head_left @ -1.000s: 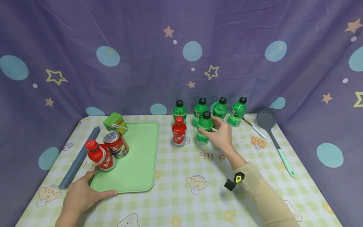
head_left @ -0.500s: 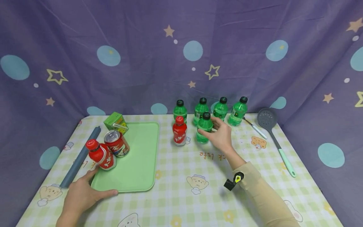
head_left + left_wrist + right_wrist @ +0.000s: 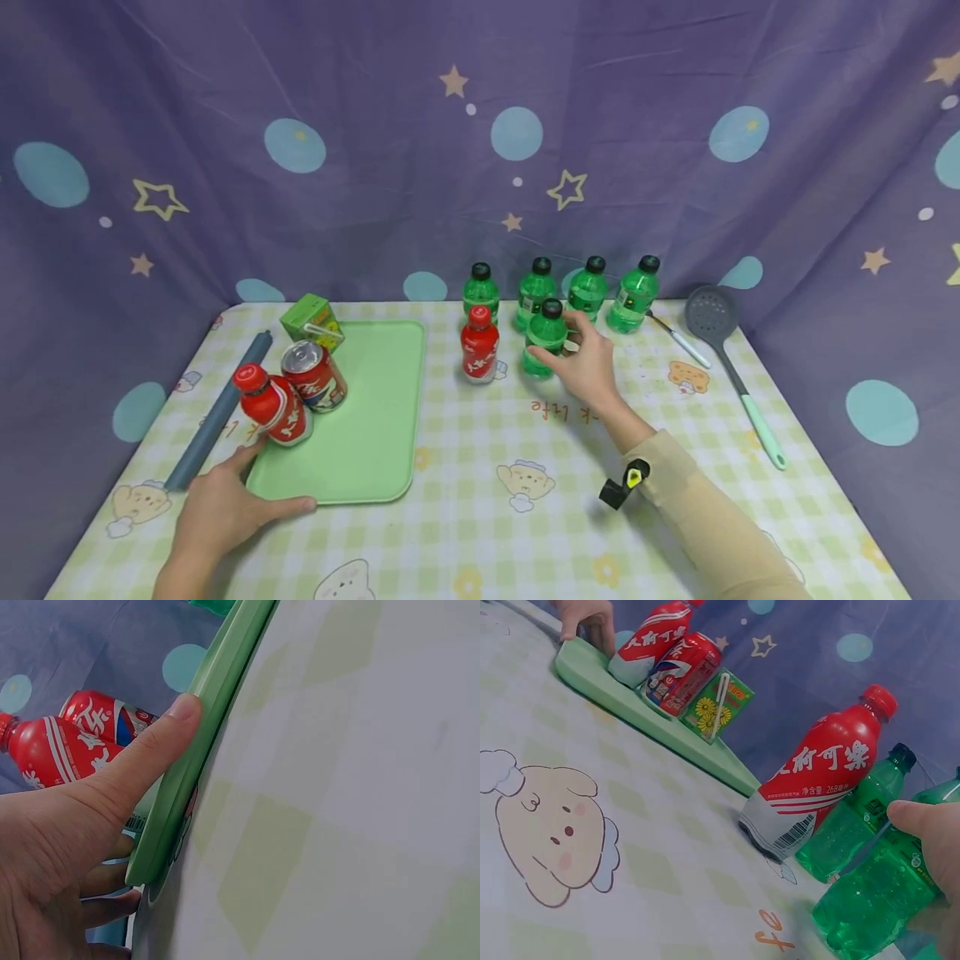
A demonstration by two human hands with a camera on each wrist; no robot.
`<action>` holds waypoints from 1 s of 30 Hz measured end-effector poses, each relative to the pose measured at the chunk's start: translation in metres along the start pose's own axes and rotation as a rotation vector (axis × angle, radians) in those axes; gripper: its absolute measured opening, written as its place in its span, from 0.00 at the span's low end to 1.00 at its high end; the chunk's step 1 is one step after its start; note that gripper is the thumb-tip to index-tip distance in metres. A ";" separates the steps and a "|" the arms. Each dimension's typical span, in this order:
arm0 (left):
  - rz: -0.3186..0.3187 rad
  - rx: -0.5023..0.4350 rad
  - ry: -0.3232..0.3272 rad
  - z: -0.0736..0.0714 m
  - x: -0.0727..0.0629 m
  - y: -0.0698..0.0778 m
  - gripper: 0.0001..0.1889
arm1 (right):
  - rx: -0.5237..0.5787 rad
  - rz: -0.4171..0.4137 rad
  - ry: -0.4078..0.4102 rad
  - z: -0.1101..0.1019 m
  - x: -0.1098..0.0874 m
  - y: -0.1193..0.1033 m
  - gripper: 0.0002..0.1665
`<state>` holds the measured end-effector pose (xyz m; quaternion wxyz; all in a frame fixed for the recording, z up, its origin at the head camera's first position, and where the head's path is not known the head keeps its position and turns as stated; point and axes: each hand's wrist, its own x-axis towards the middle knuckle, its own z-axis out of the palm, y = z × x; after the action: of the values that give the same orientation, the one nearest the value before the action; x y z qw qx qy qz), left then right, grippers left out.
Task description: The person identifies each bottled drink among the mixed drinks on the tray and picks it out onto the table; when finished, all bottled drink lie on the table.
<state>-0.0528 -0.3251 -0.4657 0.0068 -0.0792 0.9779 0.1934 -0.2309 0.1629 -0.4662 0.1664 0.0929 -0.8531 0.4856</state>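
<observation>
My right hand (image 3: 583, 360) holds a green bottle (image 3: 546, 333) with a black cap, thumb on one side and fingers on the other. It stands upright near the table's back. Just left of it is a red cola bottle (image 3: 479, 348), apart from the hand. My left hand (image 3: 225, 510) rests at the near left corner of a light green tray (image 3: 375, 492); its straight thumb (image 3: 161, 739) touches the rim. On the tray are another red cola bottle (image 3: 276, 408), a red cola can (image 3: 315, 379) and a green juice box (image 3: 312, 323) with a straw.
Several more green bottles (image 3: 636, 296) line the back of the table. A small white-handled utensil (image 3: 688, 348) and a slotted turner (image 3: 738, 379) lie at the right. Along the tray's left side lies a blue-grey rod (image 3: 217, 417). A purple curtain (image 3: 360, 167) hangs behind.
The whole head view has shifted slightly to the right. Both hands keep nearly the same places, the right on the green bottle and the left at the tray corner.
</observation>
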 end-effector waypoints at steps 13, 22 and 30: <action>-0.008 -0.005 -0.018 0.003 0.001 0.006 0.74 | -0.032 0.017 -0.027 -0.008 0.000 0.002 0.46; -0.015 -0.001 -0.014 0.003 -0.002 0.003 0.73 | 0.082 -0.120 0.025 -0.018 0.023 -0.030 0.46; -0.001 -0.003 0.011 0.004 0.001 -0.001 0.73 | 0.170 -0.276 0.054 -0.016 0.046 -0.090 0.40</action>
<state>-0.0537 -0.3249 -0.4698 0.0017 -0.0808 0.9776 0.1943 -0.2413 0.1310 -0.3700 0.2459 0.2100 -0.7834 0.5307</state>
